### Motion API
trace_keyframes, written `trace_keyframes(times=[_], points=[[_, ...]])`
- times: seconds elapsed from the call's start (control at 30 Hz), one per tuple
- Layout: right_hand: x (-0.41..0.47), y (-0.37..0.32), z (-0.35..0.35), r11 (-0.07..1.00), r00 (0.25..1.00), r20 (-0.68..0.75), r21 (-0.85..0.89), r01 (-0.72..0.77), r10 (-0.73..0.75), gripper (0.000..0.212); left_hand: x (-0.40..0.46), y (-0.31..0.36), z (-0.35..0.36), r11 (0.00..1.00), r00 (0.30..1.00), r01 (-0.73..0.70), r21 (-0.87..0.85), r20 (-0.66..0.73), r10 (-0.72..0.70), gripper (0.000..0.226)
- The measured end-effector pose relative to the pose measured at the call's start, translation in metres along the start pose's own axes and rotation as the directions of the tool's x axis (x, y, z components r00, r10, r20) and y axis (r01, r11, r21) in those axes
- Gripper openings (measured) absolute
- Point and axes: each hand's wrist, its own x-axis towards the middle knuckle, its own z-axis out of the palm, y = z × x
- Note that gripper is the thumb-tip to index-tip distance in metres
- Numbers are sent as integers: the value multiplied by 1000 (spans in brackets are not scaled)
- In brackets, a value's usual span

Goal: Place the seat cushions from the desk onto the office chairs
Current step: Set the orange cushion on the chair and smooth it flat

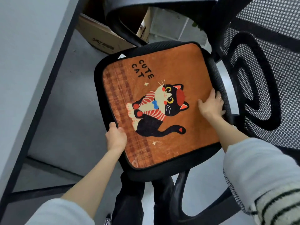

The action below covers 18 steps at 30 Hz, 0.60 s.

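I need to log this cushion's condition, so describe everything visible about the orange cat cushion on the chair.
The orange cat cushion is square with rounded corners and dark piping, plush-looking, printed with a black-and-cream cat in a striped scarf, the words CUTE CAT and a plaid band along one side. It lies flat on the black office chair seat, covering most of it. The left hand grips its near-left edge; the right hand rests at its right edge by the armrest.

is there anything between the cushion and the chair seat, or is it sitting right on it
Nothing visible stands between them. The cushion lies flat on the chair seat, whose black rim shows all around it. The left hand grips the cushion's near-left edge, and the right hand rests on its right edge beside the armrest.
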Motion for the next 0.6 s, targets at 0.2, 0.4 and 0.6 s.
trace_keyframes(times=[0.2, 0.4, 0.6], points=[[0, 12, -5, 992, 998, -8, -106, 68, -69, 67, -2, -6, 3, 1000, 1000, 18, -23, -13, -18, 36], [-3, 20, -5, 986, 994, 4, -130, 105, -105, 70, -4, -6, 14, 1000, 994, -11, 9, -108, 12, 39], [-11, 31, 0, 977, 990, 30, -160, 141, -138, 75, -14, -14, 28, 993, 980, -109, 50, -162, 116, 61]])
